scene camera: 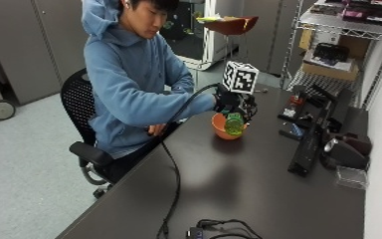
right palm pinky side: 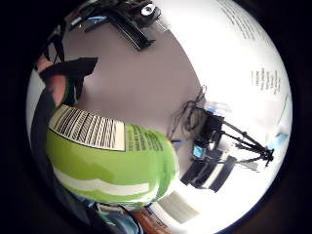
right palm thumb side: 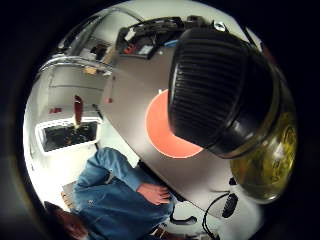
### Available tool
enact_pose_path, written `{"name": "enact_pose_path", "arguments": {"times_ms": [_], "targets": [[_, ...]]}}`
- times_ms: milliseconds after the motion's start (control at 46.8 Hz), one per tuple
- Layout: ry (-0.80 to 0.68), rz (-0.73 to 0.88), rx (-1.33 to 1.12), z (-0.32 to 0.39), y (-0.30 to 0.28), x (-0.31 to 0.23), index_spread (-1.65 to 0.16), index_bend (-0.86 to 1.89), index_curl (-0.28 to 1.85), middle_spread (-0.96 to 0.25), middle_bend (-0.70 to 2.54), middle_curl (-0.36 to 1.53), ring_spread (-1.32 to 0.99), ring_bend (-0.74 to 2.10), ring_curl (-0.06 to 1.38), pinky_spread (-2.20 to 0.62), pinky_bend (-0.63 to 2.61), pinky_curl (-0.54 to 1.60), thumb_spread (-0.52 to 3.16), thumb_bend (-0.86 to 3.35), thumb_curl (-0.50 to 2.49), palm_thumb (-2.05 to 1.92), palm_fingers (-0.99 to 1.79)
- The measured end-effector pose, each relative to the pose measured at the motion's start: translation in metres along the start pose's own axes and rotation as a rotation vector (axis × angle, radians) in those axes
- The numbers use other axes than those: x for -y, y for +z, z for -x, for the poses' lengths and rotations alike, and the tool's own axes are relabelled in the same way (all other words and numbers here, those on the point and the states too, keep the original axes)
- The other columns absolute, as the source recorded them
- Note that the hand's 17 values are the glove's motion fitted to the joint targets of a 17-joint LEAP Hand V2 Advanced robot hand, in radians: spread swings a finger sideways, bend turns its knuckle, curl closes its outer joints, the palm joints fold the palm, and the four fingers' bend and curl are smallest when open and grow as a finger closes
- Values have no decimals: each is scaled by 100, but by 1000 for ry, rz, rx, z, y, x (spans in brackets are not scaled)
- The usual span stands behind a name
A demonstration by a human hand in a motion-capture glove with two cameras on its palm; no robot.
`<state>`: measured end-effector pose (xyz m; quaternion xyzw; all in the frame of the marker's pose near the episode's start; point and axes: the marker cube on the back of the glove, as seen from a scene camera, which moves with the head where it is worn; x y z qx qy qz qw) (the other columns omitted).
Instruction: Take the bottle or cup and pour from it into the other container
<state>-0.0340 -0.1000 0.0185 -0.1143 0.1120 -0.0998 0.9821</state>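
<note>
Green-labelled bottle (scene camera: 234,124) is up off the bench (scene camera: 244,184), tipped over the orange cup (scene camera: 223,130), black cap (right palm thumb side: 220,90) end pointing down toward the cup's mouth. Right hand (scene camera: 231,103) of the two hands is clamped around the bottle body. Cup sits on the bench in front of the person; bare hand (right palm thumb side: 154,193) rests at the bench edge.
</note>
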Motion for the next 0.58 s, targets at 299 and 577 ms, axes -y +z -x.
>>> {"name": "enact_pose_path", "arguments": {"times_ms": [299, 577], "targets": [[-53, 102, -300, 36, -4, 14, -17, 14, 37, -8, 42, 56, -18, 55, 51, -22, 32, 43, -6, -3, 73, 118, 114], [-69, 115, -340, 50, -8, 21, -17, 13, 37, -8, 42, 56, -18, 54, 51, -23, 32, 43, -6, -3, 73, 118, 113]]}}
